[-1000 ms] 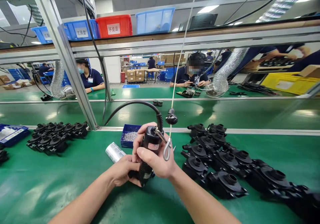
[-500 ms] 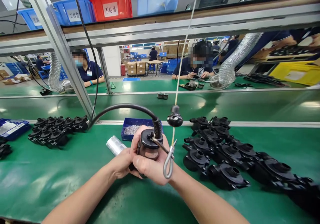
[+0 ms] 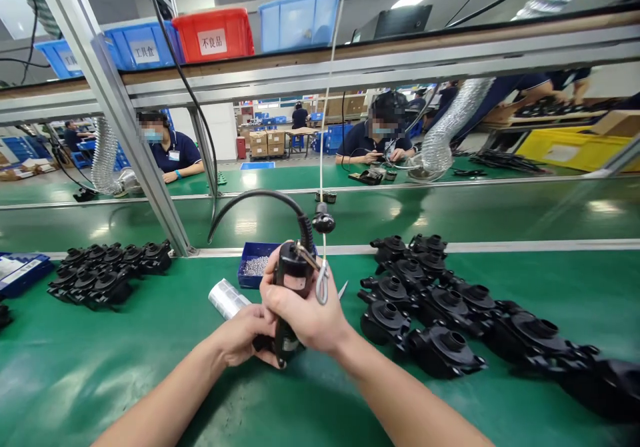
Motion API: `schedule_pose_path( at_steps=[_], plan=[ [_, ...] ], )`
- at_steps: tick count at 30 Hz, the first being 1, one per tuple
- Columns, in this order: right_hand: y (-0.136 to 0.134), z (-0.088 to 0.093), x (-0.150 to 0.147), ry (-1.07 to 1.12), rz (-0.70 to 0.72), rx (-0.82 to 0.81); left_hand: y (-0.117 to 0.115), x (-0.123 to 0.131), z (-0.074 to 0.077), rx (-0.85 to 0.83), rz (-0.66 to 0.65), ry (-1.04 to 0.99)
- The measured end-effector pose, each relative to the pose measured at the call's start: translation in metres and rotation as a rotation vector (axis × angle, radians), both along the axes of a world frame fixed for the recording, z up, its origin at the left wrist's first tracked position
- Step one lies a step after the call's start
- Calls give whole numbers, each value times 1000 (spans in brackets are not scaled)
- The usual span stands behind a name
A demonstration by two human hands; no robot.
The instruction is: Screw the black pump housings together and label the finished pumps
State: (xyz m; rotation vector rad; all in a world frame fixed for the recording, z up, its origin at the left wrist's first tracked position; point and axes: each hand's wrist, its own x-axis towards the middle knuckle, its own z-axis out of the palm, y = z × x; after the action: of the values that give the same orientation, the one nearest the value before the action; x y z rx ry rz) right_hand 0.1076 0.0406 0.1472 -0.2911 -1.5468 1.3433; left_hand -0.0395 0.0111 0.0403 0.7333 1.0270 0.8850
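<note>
Here, the right hand [image 3: 313, 317] is wrapped around a black corded tool [image 3: 294, 277] on the near side of the blue tray [image 3: 249, 282], slightly to its right. The tool's long axis runs near upright, cable end up, its lower end angled toward the left hand [image 3: 240, 337]. The left hand, closer to that lower end, grasps a black part [image 3: 264, 344], mostly hidden; whether tool and part touch cannot be told. The tool is a smooth cylinder bearing a pale label; its cable [image 3: 260, 194] leaves through a ribbed sleeve. The tray contains small, shiny metal pieces [image 3: 256, 265]. Right of the tray lie black housings [image 3: 445, 350], rounded and glossy, with short tubular necks; nearer and left, a silvery-white roll [image 3: 227, 298].
</note>
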Motion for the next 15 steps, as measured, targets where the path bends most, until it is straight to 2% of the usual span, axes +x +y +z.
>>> schedule_pose_path(
  at_steps=[3,6,11,15],
  plan=[
    [11,10,12,52,-77,-7,-2,2,0,-7,-95,-1],
    [22,10,17,158,-171,21,-3,6,0,-21,-134,-10],
    [31,-2,9,130,-72,-1,-3,8,0,-42,-87,-19],
    [33,-5,4,114,-20,-1,-3,8,-1,-49,-71,-32]
  ],
)
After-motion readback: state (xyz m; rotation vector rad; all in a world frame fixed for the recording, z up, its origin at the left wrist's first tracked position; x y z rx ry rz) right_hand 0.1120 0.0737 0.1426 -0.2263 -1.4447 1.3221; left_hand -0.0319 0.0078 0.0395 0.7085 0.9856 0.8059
